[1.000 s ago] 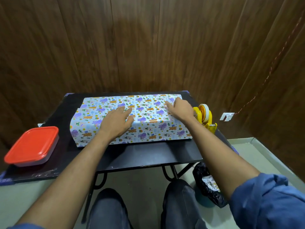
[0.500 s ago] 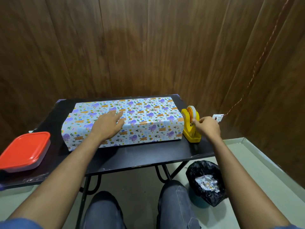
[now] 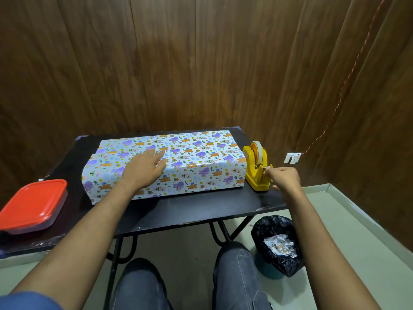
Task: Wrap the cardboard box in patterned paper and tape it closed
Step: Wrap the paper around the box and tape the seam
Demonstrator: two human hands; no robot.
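Wood-panelled walls (image 3: pixel 201 63) enclose black table (image 3: pixel 190 209) bearing wrapped box (image 3: pixel 201 162).

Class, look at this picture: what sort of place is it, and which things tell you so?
Probably a small indoor room corner: wood-panelled walls, a folding table, and a bin on the floor.

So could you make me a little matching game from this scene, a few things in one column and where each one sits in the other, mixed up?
Things:
1. red-lidded container
2. yellow tape dispenser
3. black bin bag
4. left hand

Places:
A. on the floor, under the table's right end
B. flat on top of the wrapped box
C. at the table's left end
D. on the table, just right of the box

Pairs: 1-C, 2-D, 3-A, 4-B
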